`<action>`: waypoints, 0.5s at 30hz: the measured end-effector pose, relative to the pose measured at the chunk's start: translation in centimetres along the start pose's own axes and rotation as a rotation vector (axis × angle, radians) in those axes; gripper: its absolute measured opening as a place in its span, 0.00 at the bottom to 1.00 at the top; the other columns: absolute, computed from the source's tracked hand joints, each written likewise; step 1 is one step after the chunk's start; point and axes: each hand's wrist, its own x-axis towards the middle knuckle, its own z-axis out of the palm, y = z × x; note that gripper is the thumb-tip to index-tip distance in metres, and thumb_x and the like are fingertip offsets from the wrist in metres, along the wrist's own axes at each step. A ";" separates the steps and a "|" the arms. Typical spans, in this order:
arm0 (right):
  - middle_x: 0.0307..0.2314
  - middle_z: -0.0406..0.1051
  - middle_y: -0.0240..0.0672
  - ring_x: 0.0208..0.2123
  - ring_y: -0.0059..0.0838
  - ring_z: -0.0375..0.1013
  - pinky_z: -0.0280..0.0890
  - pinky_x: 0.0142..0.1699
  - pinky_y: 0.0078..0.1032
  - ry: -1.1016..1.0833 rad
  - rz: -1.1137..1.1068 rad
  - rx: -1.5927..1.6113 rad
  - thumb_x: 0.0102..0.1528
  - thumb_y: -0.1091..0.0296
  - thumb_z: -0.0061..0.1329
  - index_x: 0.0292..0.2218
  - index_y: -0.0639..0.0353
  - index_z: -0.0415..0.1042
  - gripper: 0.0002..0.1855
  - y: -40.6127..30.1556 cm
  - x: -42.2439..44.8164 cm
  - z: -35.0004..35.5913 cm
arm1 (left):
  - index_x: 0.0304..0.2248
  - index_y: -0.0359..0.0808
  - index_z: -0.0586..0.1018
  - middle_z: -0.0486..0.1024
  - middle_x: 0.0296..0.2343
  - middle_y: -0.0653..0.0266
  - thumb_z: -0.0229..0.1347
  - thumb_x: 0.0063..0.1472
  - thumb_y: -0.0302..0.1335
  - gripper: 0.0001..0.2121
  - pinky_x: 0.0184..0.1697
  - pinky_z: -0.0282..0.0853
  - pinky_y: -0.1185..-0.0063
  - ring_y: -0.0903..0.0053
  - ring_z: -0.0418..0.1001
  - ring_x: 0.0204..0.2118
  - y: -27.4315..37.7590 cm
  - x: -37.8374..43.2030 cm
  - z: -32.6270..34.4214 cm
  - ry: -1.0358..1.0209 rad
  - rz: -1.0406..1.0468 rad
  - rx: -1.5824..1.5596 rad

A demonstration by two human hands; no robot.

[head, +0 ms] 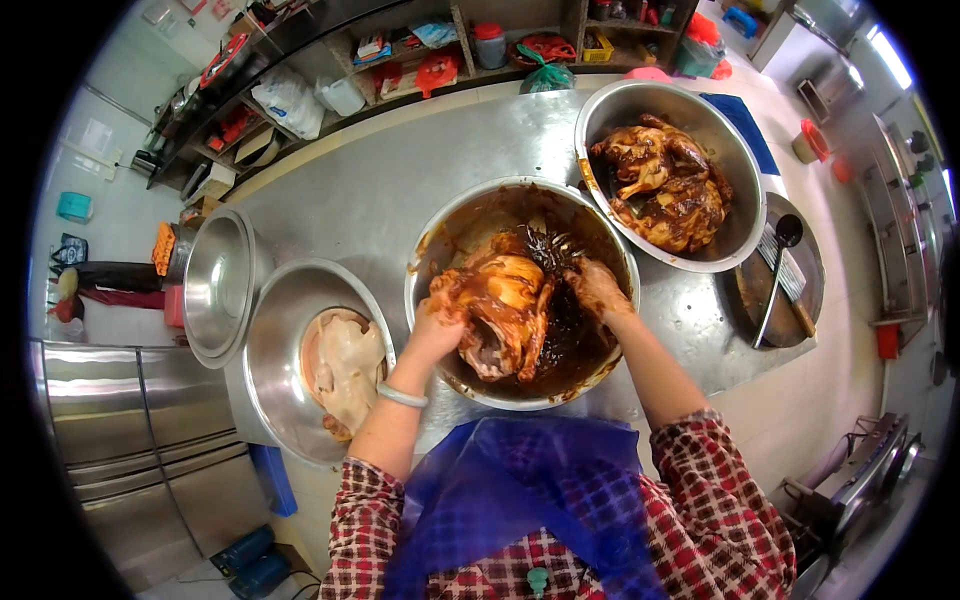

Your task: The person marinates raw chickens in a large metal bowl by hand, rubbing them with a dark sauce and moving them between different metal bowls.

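A whole raw bird, sauce-coated poultry [504,300], lies in the middle steel bowl [525,403], its open cavity facing me. My left hand [442,311] grips its left side. Smeared with dark brown sauce, my right hand [598,291] is inside the bowl at the right, beside the bird; its fingertips are partly hidden in sauce, and whether it holds anything is unclear. Dark sauce [574,352] coats the bowl's bottom and wall. In the left steel bowl [274,375] rests a pale plucked bird [349,367]. The upper right steel bowl [752,225] contains brown-coated poultry [667,187].
All three bowls stand on a steel table [322,195]. Nested basins [221,289] are at its left end. At the right, a round chopping board [750,292] bears a black ladle [787,231] and a cleaver [784,274]. Shelves [465,45] line the far side.
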 end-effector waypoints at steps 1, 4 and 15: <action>0.39 0.71 0.55 0.42 0.45 0.73 0.66 0.49 0.36 0.140 -0.021 -0.239 0.55 0.53 0.52 0.45 0.63 0.71 0.24 0.8 1.0 1.2 | 0.45 0.35 0.76 0.76 0.41 0.51 0.51 0.53 0.22 0.18 0.49 0.69 0.72 0.59 0.74 0.45 -0.2 0.8 -0.4 -0.008 -0.024 -0.085; 0.38 0.70 0.55 0.41 0.54 0.72 0.68 0.45 0.43 -0.051 -0.093 -0.506 0.53 0.46 0.52 0.43 0.65 0.69 0.29 -3.9 -1.0 2.9 | 0.47 0.32 0.75 0.76 0.44 0.57 0.49 0.59 0.22 0.16 0.50 0.68 0.75 0.71 0.73 0.46 1.7 1.2 -2.8 -0.008 -0.251 -0.457; 0.42 0.72 0.40 0.43 0.37 0.73 0.69 0.46 0.32 -0.900 -0.550 -0.525 0.49 0.65 0.51 0.49 0.57 0.68 0.24 -2.1 -6.5 12.6 | 0.52 0.33 0.72 0.74 0.46 0.62 0.49 0.63 0.23 0.17 0.51 0.67 0.78 0.76 0.71 0.48 2.0 1.5 -0.3 0.119 -0.322 -0.663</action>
